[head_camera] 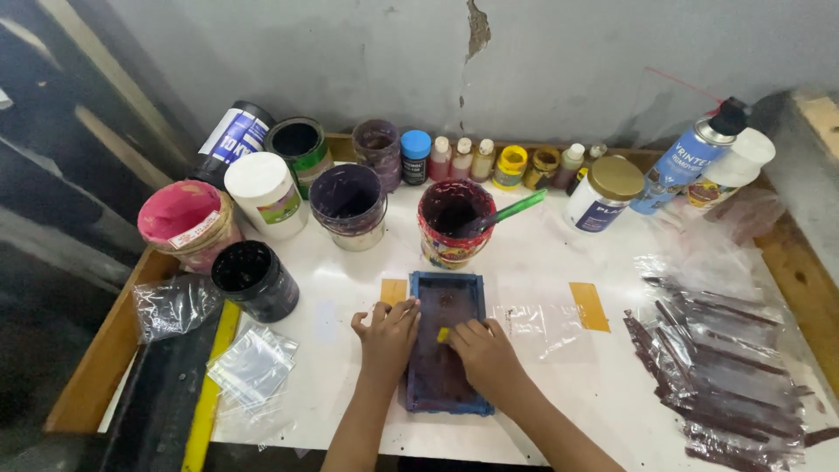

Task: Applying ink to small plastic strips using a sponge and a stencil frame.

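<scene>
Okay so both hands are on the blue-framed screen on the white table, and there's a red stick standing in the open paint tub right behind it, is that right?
Not quite: the stick in the open paint tub is green, not red, as the head view shows. The rest holds: the left hand and right hand rest on the blue-framed screen on the white table.

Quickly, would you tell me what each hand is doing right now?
Left hand: fingers curled, resting on the blue frame, holding nothing visible.
Right hand: closed on a small yellow piece over the frame.
</scene>
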